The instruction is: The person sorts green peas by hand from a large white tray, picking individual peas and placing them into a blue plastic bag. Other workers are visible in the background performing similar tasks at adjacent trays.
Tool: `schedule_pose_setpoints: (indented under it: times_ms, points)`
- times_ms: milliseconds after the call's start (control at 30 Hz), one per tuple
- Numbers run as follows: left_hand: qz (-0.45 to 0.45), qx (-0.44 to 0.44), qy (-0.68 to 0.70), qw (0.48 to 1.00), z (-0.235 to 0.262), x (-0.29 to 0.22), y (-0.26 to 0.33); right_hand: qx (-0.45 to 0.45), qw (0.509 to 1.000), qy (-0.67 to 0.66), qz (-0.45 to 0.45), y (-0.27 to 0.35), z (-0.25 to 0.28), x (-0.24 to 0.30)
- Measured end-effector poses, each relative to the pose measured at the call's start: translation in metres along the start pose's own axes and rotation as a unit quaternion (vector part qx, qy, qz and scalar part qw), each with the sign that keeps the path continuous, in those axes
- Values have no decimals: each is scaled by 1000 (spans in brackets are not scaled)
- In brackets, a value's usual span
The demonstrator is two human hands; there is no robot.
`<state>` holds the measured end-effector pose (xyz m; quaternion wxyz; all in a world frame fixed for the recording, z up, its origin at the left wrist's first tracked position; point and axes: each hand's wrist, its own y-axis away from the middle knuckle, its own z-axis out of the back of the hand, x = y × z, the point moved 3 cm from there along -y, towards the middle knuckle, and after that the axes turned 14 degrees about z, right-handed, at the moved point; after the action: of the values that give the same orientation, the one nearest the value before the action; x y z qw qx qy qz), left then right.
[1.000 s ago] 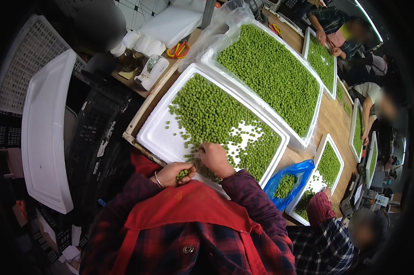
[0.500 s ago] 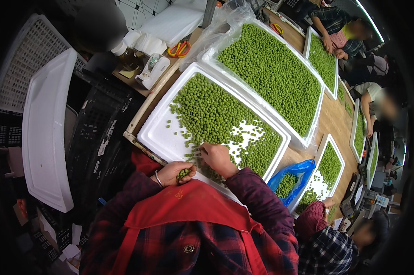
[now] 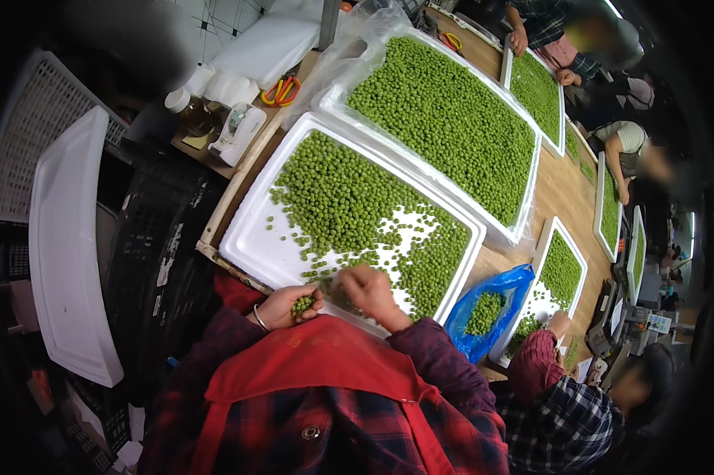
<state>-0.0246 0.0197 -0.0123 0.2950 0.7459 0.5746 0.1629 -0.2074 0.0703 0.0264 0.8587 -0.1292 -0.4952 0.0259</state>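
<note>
Loose green peas (image 3: pixel 333 190) lie heaped over the far part of a white foam tray (image 3: pixel 250 241) and scatter thinly toward its right side. At the tray's near edge, my left hand (image 3: pixel 271 309) is cupped and closed around a small handful of peas (image 3: pixel 302 305). To its right, my right hand (image 3: pixel 370 294) hovers low over the near part of the tray, a little blurred. Its fingers are curled together, and whatever is between them is hidden.
Behind the tray stands a fuller, plastic-lined tray of peas (image 3: pixel 444 119). A blue plastic bag (image 3: pixel 495 301) holding peas sits to the right. Red-yellow scissors (image 3: pixel 281 90) lie beyond the table's left edge. Co-workers' hands (image 3: pixel 558 324) are at other pea trays along the right.
The whole view has shifted slightly. My right hand has lifted and turned a little, away from the peas. My left hand still cups its handful at the near edge.
</note>
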Motion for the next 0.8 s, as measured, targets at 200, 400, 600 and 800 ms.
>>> schedule_pose_setpoints:
  times_ms: [200,400,600,800]
  points:
    - [9,15,-31,999,-2,-2,2,-80,977,195,44,-26,30,-21]
    - [-2,18,-20,1000,1,-1,2,27,968,224,114,0,18,-22]
    - [2,18,-24,1000,-1,0,1,11,966,258,2,68,81,-28]
    - [13,19,-9,1000,0,-1,1,-5,981,143,-131,48,76,-12]
